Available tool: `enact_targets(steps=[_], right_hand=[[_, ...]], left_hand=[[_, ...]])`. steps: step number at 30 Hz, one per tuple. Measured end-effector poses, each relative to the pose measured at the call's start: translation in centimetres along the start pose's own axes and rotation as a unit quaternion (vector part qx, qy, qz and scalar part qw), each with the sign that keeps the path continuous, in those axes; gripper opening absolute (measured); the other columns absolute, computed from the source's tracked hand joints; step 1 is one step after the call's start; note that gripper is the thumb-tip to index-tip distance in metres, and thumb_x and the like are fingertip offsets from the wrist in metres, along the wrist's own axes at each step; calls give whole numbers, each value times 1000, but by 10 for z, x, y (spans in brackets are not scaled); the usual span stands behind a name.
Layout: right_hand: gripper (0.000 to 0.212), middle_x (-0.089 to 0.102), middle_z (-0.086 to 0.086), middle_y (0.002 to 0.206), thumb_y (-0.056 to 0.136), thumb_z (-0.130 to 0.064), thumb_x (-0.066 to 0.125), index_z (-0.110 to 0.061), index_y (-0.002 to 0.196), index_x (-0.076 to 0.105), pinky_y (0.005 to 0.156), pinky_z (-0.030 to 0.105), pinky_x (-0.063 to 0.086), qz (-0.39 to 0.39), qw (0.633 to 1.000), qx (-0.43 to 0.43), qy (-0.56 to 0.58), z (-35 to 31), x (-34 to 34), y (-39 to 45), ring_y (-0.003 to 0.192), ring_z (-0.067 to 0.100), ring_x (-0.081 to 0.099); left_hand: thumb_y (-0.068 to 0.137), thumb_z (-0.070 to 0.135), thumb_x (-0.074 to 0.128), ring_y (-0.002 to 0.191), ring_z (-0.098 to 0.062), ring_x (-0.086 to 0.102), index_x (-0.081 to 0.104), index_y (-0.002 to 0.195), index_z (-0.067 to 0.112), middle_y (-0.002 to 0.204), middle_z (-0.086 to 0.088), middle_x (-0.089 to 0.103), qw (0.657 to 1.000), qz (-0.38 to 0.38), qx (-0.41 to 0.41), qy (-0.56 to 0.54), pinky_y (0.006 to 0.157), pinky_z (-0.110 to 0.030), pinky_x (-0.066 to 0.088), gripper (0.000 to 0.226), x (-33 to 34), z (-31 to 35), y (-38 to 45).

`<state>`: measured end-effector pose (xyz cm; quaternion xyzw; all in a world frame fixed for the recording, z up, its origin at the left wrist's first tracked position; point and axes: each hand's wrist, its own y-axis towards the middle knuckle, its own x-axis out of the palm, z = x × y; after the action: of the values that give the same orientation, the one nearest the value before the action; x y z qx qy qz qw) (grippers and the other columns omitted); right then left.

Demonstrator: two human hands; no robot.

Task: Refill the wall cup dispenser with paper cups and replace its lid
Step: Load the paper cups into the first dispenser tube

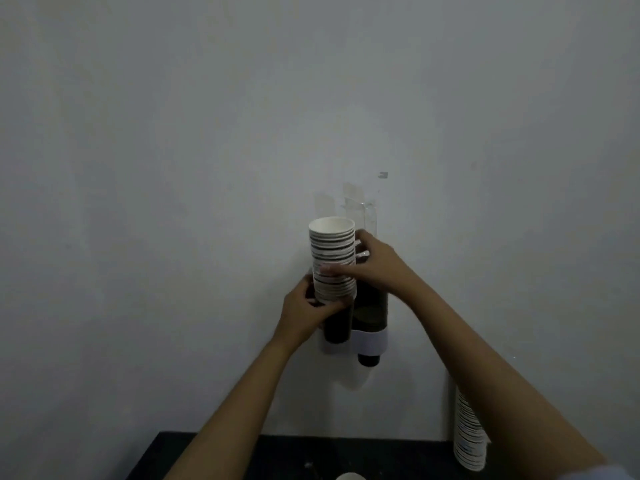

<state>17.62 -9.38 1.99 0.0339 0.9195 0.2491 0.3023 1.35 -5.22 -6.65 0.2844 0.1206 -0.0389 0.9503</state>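
A stack of white paper cups with dark rim lines stands upright, its open mouth up, with its lower end in the left tube of the dark wall cup dispenser. My left hand grips the stack's bottom from the left. My right hand wraps its fingers across the middle of the stack from the right. The dispenser has two dark tubes and a white band low down; a dark cup end pokes out under the right tube. I see no lid that I can identify.
A second tall stack of paper cups leans against the wall at the lower right. A black table lies below, with a white round object at the bottom edge. Clear tape pieces stick to the wall above the dispenser.
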Motion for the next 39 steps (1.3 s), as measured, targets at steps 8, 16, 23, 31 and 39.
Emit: enact_targets(steps=[8, 16, 23, 31, 39], right_hand=[[81, 62, 4, 127, 72, -56, 74, -24, 137, 36, 88, 42, 58, 43, 997, -67, 4, -21, -26, 65, 103, 17, 62], [77, 58, 7, 133, 78, -49, 72, -22, 135, 28, 91, 38, 53, 86, 990, -110, 28, -28, -32, 98, 115, 27, 61], [78, 55, 8, 136, 80, -47, 70, -20, 138, 25, 91, 34, 46, 78, 994, -65, 44, 9, -13, 108, 119, 29, 58], [77, 55, 6, 134, 78, -50, 71, -19, 134, 29, 100, 40, 47, 58, 996, 13, 70, 54, 10, 116, 120, 27, 57], [77, 57, 5, 133, 76, -51, 73, -22, 134, 32, 95, 32, 44, 31, 997, 47, 55, 71, 25, 111, 117, 23, 56]], left_hand=[[64, 38, 84, 91, -6, 64, 61, 114, 16, 104, 5, 68, 997, 26, 54, 56, 65, -7, 50, 59, -22, 41, 74], [71, 37, 79, 100, -14, 56, 52, 126, 14, 122, -4, 60, 994, 52, 72, 63, 65, -9, 43, 66, -7, 46, 123], [71, 31, 79, 105, -21, 60, 43, 134, 18, 125, -6, 60, 999, 13, -6, 34, 85, -31, 55, 74, 4, 7, 128], [73, 25, 78, 97, -14, 62, 59, 121, 9, 106, 1, 65, 995, -35, -7, 92, 66, -2, 46, 54, 2, -27, 126], [96, 54, 19, 116, -27, 52, 68, 111, 10, 119, -13, 63, 983, 19, -126, 131, 102, -30, 33, 68, 0, -47, 129]])
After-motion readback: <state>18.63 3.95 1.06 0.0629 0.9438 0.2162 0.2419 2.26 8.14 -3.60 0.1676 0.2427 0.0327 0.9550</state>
